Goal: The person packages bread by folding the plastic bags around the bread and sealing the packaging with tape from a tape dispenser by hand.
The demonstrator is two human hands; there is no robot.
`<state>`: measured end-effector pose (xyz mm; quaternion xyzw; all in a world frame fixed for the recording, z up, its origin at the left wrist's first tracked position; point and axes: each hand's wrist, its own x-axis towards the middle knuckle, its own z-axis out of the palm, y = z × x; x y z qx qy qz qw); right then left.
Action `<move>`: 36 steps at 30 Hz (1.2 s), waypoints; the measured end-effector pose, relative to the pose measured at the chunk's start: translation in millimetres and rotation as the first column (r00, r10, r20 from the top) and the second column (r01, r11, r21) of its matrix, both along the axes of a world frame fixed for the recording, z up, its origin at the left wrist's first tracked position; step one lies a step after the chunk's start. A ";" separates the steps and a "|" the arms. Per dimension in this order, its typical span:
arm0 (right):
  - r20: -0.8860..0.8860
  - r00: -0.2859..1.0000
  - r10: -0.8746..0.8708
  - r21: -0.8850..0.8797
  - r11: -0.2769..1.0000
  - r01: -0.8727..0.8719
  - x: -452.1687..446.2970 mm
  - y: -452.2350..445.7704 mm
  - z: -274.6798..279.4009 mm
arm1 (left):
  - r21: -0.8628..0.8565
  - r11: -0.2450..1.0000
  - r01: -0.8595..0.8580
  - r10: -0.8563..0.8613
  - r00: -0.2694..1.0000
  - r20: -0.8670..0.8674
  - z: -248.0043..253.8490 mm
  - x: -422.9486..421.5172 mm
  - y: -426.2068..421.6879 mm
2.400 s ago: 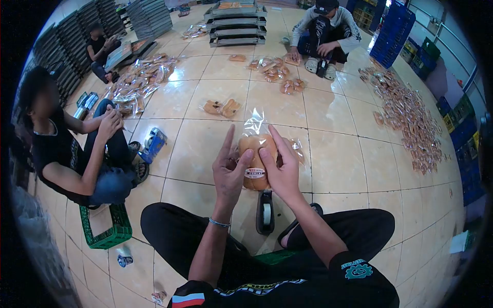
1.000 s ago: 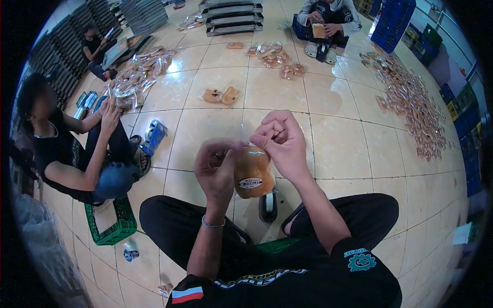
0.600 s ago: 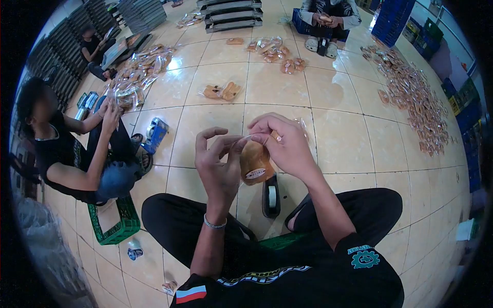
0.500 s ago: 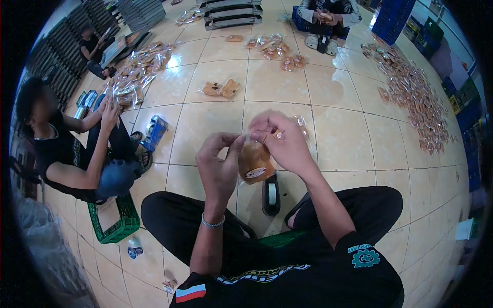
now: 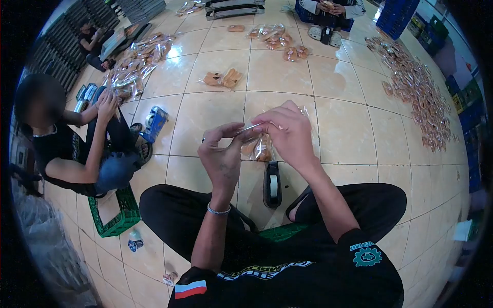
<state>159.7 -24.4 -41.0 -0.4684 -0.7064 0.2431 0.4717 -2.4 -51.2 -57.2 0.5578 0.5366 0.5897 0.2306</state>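
My left hand (image 5: 222,154) and my right hand (image 5: 290,134) are close together in front of me, both closed in a pinch. Between them they hold the top edge of a clear plastic bag, drawn into a thin line. Bread in a bag (image 5: 261,148) shows just below my fingers, partly hidden by them. Directly below it on the floor stands a black tape dispenser (image 5: 273,185), between my crossed legs. Beyond my hands lie two bagged breads (image 5: 223,78) side by side.
A seated person (image 5: 77,138) is at the left, near a blue tape dispenser (image 5: 155,123) and a green crate (image 5: 115,215). Bagged bread piles lie at the left (image 5: 136,64) and right (image 5: 411,92). Another person (image 5: 331,13) sits at the back; metal trays (image 5: 233,9) stand beyond.
The bread was upright with its label towards me between my hands; now my fingers pinch the bag's top edge, the label is out of sight, and the hands are slightly higher.
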 end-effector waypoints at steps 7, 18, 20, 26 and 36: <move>0.337 0.941 0.034 0.223 0.968 -0.115 10.8 9.8 -12.2 | -0.149 0.988 -0.039 -0.035 0.886 -0.463 -13.2 -10.8 5.6; -0.468 0.881 -0.073 -0.707 0.629 -0.323 1.3 17.8 -60.0 | -0.388 0.703 0.596 -0.069 0.600 0.797 -72.7 -24.5 30.6; -0.215 0.974 0.071 -0.325 0.935 -0.139 -4.0 6.7 -52.4 | -0.440 0.773 0.457 0.010 0.685 0.729 -66.7 -21.9 31.8; 0.138 0.955 0.261 -0.197 0.953 -0.232 22.2 7.7 -32.9 | -0.339 0.801 0.494 -0.273 0.804 0.528 -37.5 -15.8 36.0; 0.299 0.946 0.126 -0.697 0.706 0.126 82.7 38.5 -220.5 | -0.179 0.940 0.292 -0.185 0.872 0.452 -26.3 -29.1 45.5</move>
